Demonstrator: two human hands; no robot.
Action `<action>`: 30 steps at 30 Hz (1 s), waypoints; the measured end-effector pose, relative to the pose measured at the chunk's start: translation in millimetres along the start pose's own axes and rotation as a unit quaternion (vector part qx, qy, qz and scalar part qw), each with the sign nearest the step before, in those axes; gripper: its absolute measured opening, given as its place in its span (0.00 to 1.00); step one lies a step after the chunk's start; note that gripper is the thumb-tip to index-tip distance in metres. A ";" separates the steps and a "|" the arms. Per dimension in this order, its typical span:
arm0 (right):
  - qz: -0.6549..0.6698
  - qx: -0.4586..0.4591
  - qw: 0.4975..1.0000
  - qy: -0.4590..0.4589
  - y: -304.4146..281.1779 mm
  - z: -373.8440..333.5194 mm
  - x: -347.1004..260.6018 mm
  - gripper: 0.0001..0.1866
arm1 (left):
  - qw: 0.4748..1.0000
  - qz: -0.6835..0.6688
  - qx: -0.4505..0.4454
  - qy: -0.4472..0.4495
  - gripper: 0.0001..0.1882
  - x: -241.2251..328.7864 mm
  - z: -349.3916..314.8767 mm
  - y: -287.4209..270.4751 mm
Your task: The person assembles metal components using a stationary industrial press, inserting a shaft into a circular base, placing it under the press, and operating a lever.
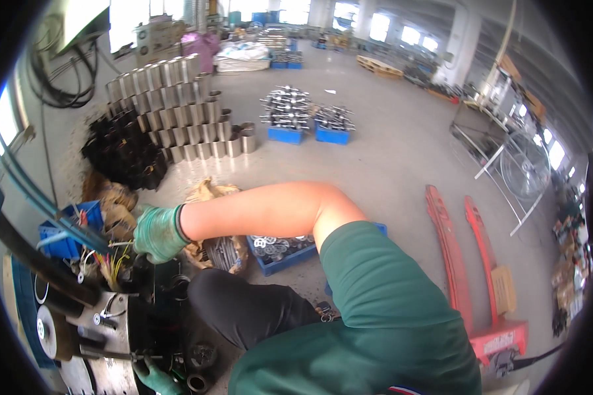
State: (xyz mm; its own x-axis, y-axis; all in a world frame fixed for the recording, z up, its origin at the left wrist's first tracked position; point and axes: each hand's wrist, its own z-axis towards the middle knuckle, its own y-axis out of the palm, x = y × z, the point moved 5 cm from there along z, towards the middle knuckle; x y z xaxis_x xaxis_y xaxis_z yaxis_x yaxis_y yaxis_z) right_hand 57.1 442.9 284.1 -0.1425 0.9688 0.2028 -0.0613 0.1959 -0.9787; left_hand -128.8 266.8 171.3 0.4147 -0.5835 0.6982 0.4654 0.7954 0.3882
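My right hand [159, 234], in a green knitted glove, reaches across to the left and is closed. A thin pale rod [120, 244] shows at its far side; whether it is in the grip I cannot tell. Below it are loose coloured wires [115, 266] and a metal machine [115, 322] with a round roller-like part [51, 332]. Low in the picture, my left hand [157, 378], also green-gloved, is beside the machine's lower part; its fingers are mostly hidden. Near it stands a dark metal tube [197, 382].
A blue crate of metal parts [280, 260] and an opened sack of rods [224, 253] lie beyond my knee. Stacked metal cylinders [178, 115] stand farther off, with blue bins of parts [284, 135]. At right are a red pallet jack [451, 263] and a large fan [524, 164].
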 end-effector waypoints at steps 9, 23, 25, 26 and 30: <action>0.065 0.096 0.990 0.076 -16.7 -10.6 29.4 0.16 | 0.893 -0.181 -0.398 -0.105 0.28 -71.1 -102.8 439.6; 0.137 0.278 0.937 0.163 -70.5 132.9 94.4 0.27 | 0.974 0.219 -0.012 0.062 0.12 153.7 68.3 -178.4; 0.129 0.308 0.921 0.200 -60.8 149.1 113.5 0.30 | 0.965 0.243 0.043 0.090 0.11 159.6 109.1 -197.7; 0.127 0.304 0.922 0.205 -57.1 151.8 120.0 0.28 | 0.975 0.203 0.053 0.073 0.11 155.6 122.9 -190.1; 0.147 0.278 0.932 0.179 -51.0 164.4 117.1 0.21 | 0.966 0.200 0.152 0.063 0.13 174.3 154.8 -186.8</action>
State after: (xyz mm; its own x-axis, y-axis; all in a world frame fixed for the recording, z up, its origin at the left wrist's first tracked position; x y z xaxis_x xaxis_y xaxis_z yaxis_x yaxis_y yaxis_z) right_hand -118.9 521.4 363.0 0.0992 0.9764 -0.1917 -0.5887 -0.0977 -0.8024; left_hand -264.4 41.9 313.6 0.6153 -0.2189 0.7573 0.0044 0.9616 0.2744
